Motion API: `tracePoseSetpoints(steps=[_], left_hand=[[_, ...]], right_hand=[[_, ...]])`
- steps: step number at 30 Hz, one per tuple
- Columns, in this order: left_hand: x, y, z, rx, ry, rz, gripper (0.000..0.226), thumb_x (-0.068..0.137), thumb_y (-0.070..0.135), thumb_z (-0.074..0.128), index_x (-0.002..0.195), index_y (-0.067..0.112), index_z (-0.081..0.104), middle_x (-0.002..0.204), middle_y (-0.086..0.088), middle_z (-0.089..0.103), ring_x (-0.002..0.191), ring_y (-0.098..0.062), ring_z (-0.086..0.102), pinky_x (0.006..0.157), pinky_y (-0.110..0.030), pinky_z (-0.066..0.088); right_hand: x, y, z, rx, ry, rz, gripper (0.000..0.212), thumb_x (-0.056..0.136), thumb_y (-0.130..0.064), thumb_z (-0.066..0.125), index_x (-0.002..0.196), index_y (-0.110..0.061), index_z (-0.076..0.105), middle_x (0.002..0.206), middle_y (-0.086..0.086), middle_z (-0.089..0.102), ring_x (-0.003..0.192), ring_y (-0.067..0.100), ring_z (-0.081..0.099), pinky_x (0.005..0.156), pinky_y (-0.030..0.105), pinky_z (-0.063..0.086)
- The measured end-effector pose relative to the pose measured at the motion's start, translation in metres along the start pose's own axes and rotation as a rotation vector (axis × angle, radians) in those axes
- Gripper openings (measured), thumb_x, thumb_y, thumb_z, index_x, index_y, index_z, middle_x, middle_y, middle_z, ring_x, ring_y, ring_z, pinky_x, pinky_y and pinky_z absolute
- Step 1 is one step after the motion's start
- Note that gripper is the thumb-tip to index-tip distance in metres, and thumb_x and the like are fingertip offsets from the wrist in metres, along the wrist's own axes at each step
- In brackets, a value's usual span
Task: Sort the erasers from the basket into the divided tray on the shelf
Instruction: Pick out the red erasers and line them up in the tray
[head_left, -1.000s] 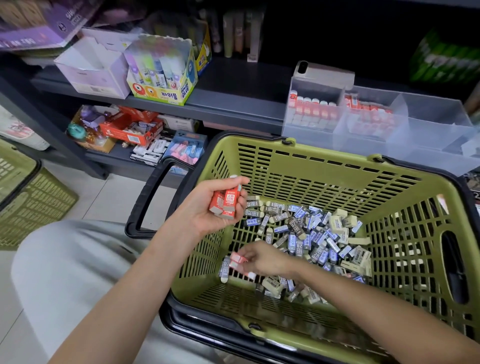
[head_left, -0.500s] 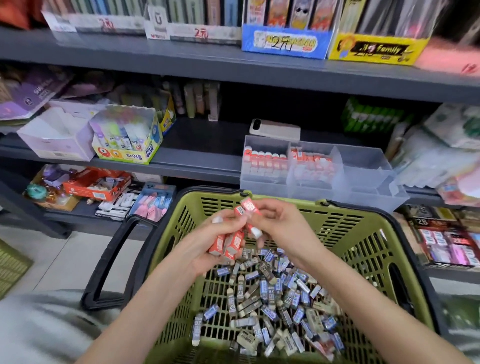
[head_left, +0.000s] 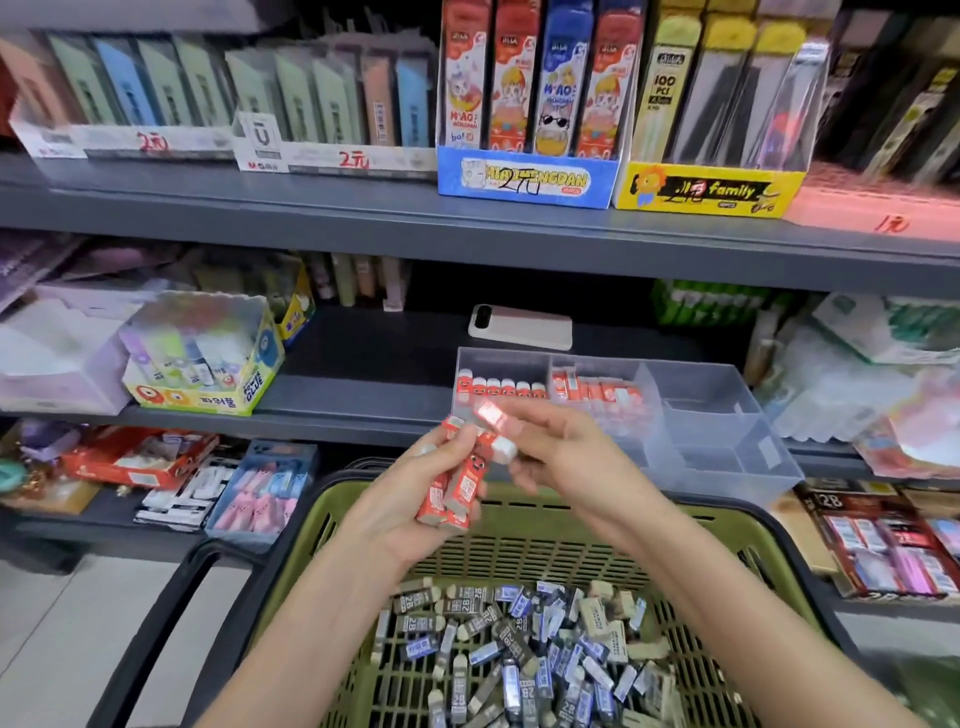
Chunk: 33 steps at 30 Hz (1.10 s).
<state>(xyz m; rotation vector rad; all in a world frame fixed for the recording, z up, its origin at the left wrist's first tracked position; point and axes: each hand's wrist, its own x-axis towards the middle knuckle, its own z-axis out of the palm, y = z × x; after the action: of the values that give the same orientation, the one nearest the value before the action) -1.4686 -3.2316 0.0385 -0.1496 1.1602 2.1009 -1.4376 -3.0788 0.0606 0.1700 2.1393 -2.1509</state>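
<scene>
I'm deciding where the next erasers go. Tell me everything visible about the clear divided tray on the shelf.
The divided tray is clear, greyish, rigid-looking plastic, split by thin walls into several compartments. It sits flat at the front of the shelf, behind the basket. Its leftmost compartment holds a row of upright red erasers, the next holds more red ones, and the right compartments look empty. A white phone lies behind it, apart. The right hand hides part of its front wall.
</scene>
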Motion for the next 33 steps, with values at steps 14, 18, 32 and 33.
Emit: tracePoseSetpoints(steps=[14,18,32,33], left_hand=[[0.044,0.032,-0.035,0.057,0.199,0.326,0.026,0.058,0.037,0.076,0.078,0.02,0.071,0.074,-0.007,0.061,0.054,-0.013,0.053,0.042,-0.022,0.044],[0.046,0.028,-0.039,0.088,0.188,0.318,0.022,0.057,0.038,0.076,0.073,0.024,0.074,0.076,-0.006,0.066,0.057,-0.013,0.057,0.044,-0.024,0.047],[0.054,0.034,-0.044,0.136,0.184,0.27,0.046,0.059,0.039,0.076,0.097,0.016,0.066,0.076,-0.005,0.068,0.057,-0.013,0.06,0.046,-0.024,0.048],[0.055,0.033,-0.044,0.128,0.184,0.264,0.046,0.058,0.039,0.077,0.096,0.016,0.066,0.075,-0.005,0.067,0.057,-0.013,0.06,0.046,-0.024,0.048]], right_hand=[[0.129,-0.011,-0.028,-0.988,0.067,-0.076,0.035,0.091,-0.038,0.056,0.074,-0.01,0.067,0.068,0.001,0.061,0.067,0.02,0.056,0.055,0.025,0.038],[0.139,-0.006,-0.025,-0.898,0.002,0.03,0.024,0.088,-0.028,0.063,0.079,-0.006,0.063,0.069,0.013,0.068,0.056,0.021,0.061,0.053,0.023,0.044],[0.129,0.009,-0.014,-0.877,0.199,-0.049,0.019,0.09,-0.011,0.056,0.102,-0.005,0.07,0.1,0.011,0.071,0.077,0.021,0.064,0.083,0.031,0.05],[0.123,0.006,-0.011,-0.914,0.241,-0.134,0.02,0.091,-0.019,0.055,0.099,-0.012,0.072,0.095,0.006,0.072,0.08,0.019,0.064,0.079,0.028,0.048]])
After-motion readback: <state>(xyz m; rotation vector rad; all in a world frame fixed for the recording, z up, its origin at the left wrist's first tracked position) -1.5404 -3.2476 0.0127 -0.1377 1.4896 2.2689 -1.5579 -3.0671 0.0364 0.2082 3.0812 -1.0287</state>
